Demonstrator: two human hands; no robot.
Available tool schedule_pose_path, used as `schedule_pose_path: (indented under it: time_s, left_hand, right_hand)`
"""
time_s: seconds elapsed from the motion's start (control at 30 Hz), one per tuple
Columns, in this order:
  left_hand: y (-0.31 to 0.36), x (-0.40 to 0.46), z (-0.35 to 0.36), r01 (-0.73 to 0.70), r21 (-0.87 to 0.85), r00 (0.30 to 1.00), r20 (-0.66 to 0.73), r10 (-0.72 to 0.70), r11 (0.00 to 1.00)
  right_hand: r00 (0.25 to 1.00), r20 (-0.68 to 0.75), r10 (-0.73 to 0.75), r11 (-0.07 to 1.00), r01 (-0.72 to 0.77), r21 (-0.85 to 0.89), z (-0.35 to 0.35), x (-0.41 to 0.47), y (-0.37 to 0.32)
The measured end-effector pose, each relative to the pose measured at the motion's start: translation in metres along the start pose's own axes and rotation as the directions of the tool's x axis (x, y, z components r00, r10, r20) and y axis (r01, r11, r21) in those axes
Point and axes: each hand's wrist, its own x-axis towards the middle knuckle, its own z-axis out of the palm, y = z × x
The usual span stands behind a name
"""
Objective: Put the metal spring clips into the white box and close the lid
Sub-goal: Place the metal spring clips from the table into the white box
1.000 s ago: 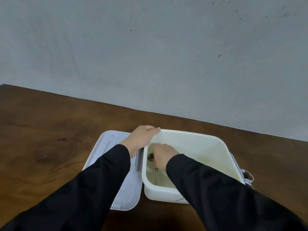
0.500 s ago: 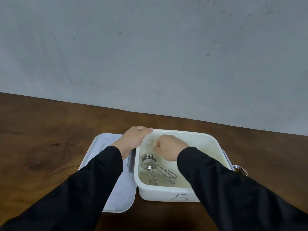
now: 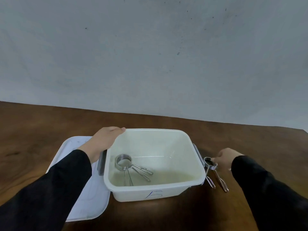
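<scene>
The white box [image 3: 155, 191] stands open on the brown table, a blue mark on its front wall. One metal spring clip [image 3: 131, 167] lies inside at the left, coil toward the back. My left hand [image 3: 104, 141] grips the box's back left rim. The white lid [image 3: 90, 194] lies flat on the table left of the box, partly under my left arm. A second spring clip [image 3: 214, 172] lies on the table just right of the box. My right hand [image 3: 225, 156] touches its coil with the fingertips; whether the fingers have closed on it is unclear.
Grey latch handles sit on the box's left side [image 3: 101, 163] and right side [image 3: 198, 154]. A grey wall rises behind the table's far edge [image 3: 166, 115]. Bare wood table [image 3: 33, 130] spreads to the left and behind the box.
My right hand left the box, leaving a clip inside, and moved right to the second clip on the table. The left hand stayed on the rim.
</scene>
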Motion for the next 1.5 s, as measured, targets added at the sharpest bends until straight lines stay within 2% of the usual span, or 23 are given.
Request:
schedule_pose_path:
  time_s: [0.1,0.23,0.4,0.57,0.7,0.77,0.83,0.9,0.97,1.03,1.1,1.17,1.33,1.5]
  left_hand:
    - [-0.001,0.000,-0.001,0.006,0.003,1.000,-0.001,-0.006,1.000]
    - [-0.002,0.002,-0.001,0.007,0.010,1.000,-0.006,-0.007,1.000]
    - [-0.001,0.001,-0.002,0.002,0.003,1.000,-0.002,-0.002,1.000]
    - [-0.003,0.003,-0.002,0.007,0.003,1.000,0.013,-0.007,1.000]
    - [-0.004,0.001,-0.003,0.009,-0.017,1.000,0.021,-0.009,1.000]
    - [-0.003,0.000,-0.003,0.004,-0.023,1.000,0.020,-0.004,1.000]
    - [-0.002,-0.001,-0.001,0.004,-0.016,1.000,0.012,-0.003,1.000]
    - [-0.002,0.001,-0.001,0.005,-0.014,1.000,0.010,-0.005,1.000]
    - [-0.003,0.001,-0.002,0.002,-0.020,1.000,0.016,-0.002,1.000]
    - [-0.004,0.001,-0.003,0.000,-0.022,1.000,0.023,0.001,1.000]
    - [-0.003,0.000,-0.003,-0.004,-0.026,1.000,0.030,0.005,1.000]
    - [-0.001,-0.002,-0.003,0.000,-0.031,0.999,0.034,0.001,1.000]
    - [0.001,-0.004,-0.002,-0.001,-0.032,0.999,0.049,0.003,1.000]
    - [0.001,-0.002,-0.001,-0.013,-0.017,0.999,0.038,0.014,1.000]
  right_hand:
    - [0.998,0.067,0.016,1.000,-0.016,0.006,0.017,0.001,-0.004]
    - [1.000,0.010,0.015,1.000,-0.015,0.009,0.029,0.011,-0.014]
    - [0.996,-0.026,0.090,0.993,-0.088,0.077,0.039,0.019,-0.022]
    - [0.992,-0.094,0.082,0.989,-0.069,0.134,0.020,0.011,-0.021]
    - [0.944,-0.320,-0.077,0.971,0.145,0.192,-0.040,-0.026,-0.034]
    - [0.890,-0.426,-0.162,0.921,0.292,0.259,-0.073,-0.057,-0.052]
    - [0.842,-0.471,-0.262,0.854,0.430,0.294,-0.095,-0.091,-0.079]
    - [0.825,-0.418,-0.381,0.803,0.519,0.293,-0.098,-0.121,-0.110]
    - [0.821,-0.304,-0.484,0.813,0.550,0.191,-0.081,-0.138,-0.138]
    - [0.835,-0.160,-0.526,0.842,0.538,0.041,-0.052,-0.134,-0.159]
    - [0.858,-0.047,-0.511,0.855,0.502,-0.129,-0.019,-0.114,-0.172]
    - [0.882,-0.007,-0.472,0.855,0.455,-0.248,0.011,-0.090,-0.179]
    - [0.923,0.054,-0.380,0.876,0.378,-0.301,0.055,-0.058,-0.190]
    - [0.932,0.099,-0.349,0.874,0.361,-0.323,0.061,-0.053,-0.192]
